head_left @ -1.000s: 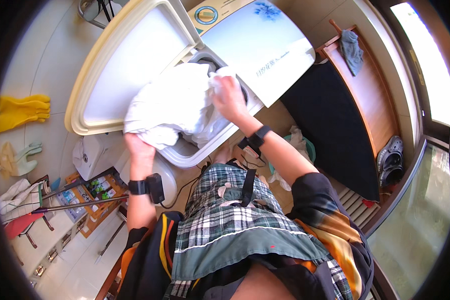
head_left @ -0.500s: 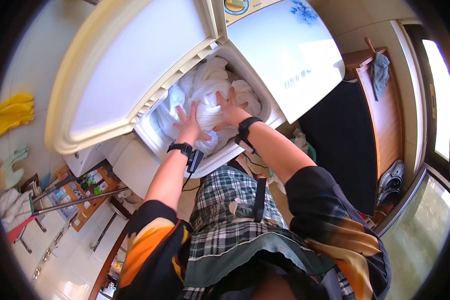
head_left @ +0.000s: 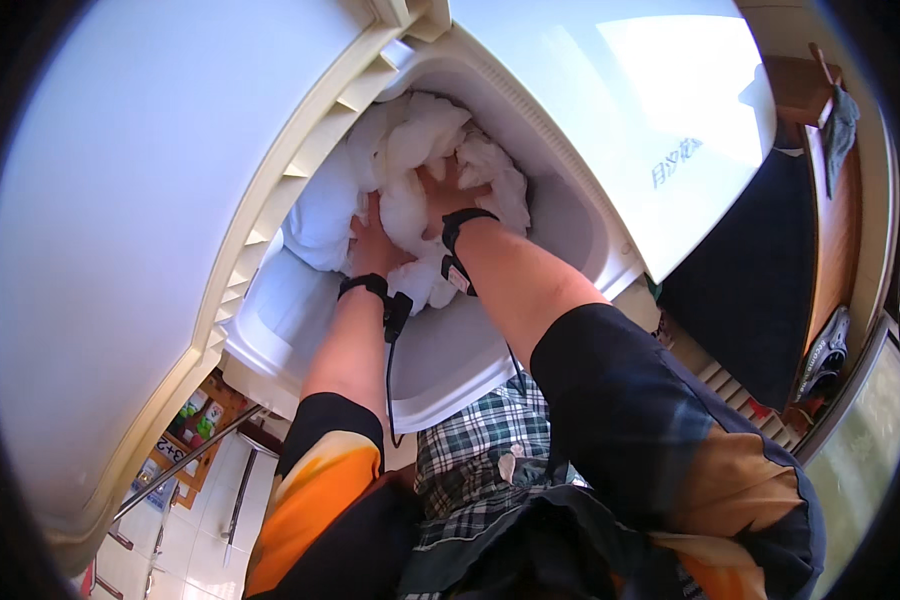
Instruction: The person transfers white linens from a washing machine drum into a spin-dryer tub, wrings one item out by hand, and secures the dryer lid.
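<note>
Both my arms reach down into the tub [head_left: 560,215] of a washing machine, where a heap of white cloth [head_left: 340,180] is bunched against the far wall. My left hand [head_left: 378,243] presses into the near side of the cloth, its fingers apart and partly sunk in the folds. Farther in and to the right, my right hand [head_left: 450,195] pushes on the cloth with spread fingers. A twisted fold of the cloth bulges up between the two hands. Neither hand is closed around it. Black straps with small boxes and cables circle both wrists.
The machine's raised lid [head_left: 170,200] stands on the left, and a flat white cover [head_left: 660,90] adjoins the tub on the right. Beyond it are a dark panel [head_left: 750,270], a wooden cabinet and a shoe [head_left: 827,355]. A metal pole [head_left: 185,462] slants at lower left.
My view has come closer over the tub. Both hands have gone deeper into it, pressing the white cloth down and toward the far wall.
</note>
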Available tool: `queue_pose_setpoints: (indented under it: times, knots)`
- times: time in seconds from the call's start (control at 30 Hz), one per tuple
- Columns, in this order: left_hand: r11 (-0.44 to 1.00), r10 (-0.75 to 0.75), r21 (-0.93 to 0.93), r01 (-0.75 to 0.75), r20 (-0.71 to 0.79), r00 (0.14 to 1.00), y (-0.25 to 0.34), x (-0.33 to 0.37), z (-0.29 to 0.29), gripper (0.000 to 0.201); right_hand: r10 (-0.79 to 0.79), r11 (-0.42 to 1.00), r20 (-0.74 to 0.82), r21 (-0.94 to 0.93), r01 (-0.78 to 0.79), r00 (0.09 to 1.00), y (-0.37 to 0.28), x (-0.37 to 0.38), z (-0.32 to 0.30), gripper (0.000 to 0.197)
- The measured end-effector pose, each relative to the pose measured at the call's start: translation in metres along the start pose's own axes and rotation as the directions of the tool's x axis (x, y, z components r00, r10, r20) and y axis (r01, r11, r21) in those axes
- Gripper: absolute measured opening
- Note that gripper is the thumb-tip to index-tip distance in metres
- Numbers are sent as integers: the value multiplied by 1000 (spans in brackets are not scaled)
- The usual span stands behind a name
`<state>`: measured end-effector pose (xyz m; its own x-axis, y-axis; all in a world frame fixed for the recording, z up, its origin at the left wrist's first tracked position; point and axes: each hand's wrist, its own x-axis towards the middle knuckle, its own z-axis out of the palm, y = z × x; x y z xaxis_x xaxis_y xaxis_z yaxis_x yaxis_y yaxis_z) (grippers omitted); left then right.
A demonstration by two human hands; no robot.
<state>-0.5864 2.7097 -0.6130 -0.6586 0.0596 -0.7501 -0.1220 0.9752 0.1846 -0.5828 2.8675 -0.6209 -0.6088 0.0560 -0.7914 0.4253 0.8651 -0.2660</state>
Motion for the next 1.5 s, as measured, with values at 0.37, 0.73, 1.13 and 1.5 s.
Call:
queue_pose_setpoints:
  times: [0.37, 0.73, 1.13, 1.5]
  knots:
    - [957, 257, 165, -239, -103, 961, -19, 66, 25, 134, -149, 989, -126, -22, 147, 981, 18, 55, 22, 110]
    - [955, 237, 193, -225, -40, 971, -31, 95, 44, 124, -206, 950, -231, 187, 251, 951, 31, 84, 53, 88]
    - [814, 497, 399, -423, -101, 862, -63, 141, 102, 98, -208, 947, -161, 213, 240, 965, 47, 83, 62, 94]
    - [874, 395, 336, -351, -69, 916, -43, 133, 99, 97, -229, 940, -106, 233, 248, 968, 41, 96, 72, 99]
